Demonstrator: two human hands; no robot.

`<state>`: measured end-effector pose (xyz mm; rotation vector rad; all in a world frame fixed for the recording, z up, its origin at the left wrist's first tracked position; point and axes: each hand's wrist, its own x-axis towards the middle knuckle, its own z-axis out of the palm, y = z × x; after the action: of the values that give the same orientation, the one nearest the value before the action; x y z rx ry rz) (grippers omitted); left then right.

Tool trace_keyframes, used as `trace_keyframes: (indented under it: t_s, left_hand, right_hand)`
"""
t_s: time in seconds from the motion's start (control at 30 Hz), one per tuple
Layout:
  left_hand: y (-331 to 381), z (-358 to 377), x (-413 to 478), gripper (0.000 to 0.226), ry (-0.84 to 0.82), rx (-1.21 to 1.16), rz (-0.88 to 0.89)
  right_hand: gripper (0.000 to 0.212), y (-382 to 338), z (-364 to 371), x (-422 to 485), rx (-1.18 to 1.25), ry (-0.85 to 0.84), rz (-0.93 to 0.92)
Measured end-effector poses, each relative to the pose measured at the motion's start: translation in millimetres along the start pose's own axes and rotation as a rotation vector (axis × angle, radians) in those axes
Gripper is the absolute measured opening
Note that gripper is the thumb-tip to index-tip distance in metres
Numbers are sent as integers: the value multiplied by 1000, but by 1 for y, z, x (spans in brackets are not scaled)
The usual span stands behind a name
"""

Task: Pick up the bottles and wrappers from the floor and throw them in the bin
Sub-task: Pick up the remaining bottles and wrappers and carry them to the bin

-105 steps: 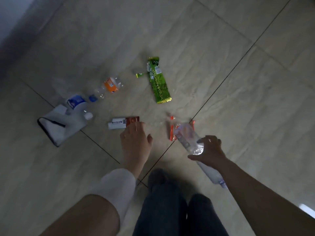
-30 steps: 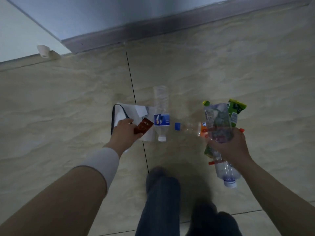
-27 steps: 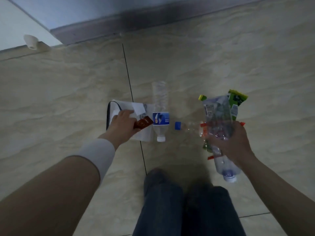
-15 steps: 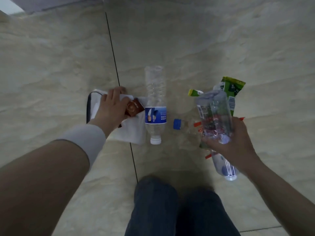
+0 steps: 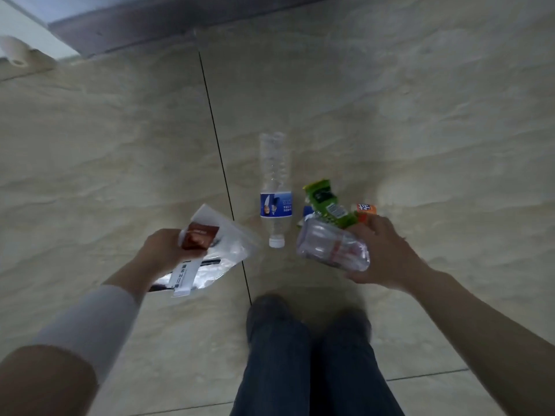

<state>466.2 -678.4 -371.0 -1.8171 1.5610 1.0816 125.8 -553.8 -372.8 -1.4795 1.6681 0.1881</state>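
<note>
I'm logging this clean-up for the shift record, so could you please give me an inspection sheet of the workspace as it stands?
Surface: beige tiled floor, dark grout lines.
Job's things: blue-label bottle lies on the floor, cap toward the person; an orange-label bottle shows behind the right hand, support unclear.
Clutter: nothing seen.
Grippers: left hand grips a red-and-white wrapper and a white plastic bag; right hand grips a clear bottle and green wrapper.
Cables: nothing seen.
Surroundings: dark skirting board, doorstop top left; no bin visible.
</note>
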Motion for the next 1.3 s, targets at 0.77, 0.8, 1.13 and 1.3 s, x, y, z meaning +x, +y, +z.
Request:
trace_keyframes:
  t_s: [0.77,0.8,1.13,1.3]
  left_hand:
    - [147,56,40,70,104,-685,13]
    - [150,60,44,70,144,-624,42]
    - [175,72,63,83,227,-665,66]
    - [160,68,69,71,171,-707,-71]
  right_hand:
    - [81,23,11,2,-190,-173,250]
    - [82,24,10,2,-207,-167,258]
    - [97,48,19,19,-217,-215,326]
    - [94,53,17,21,-174,-153,317]
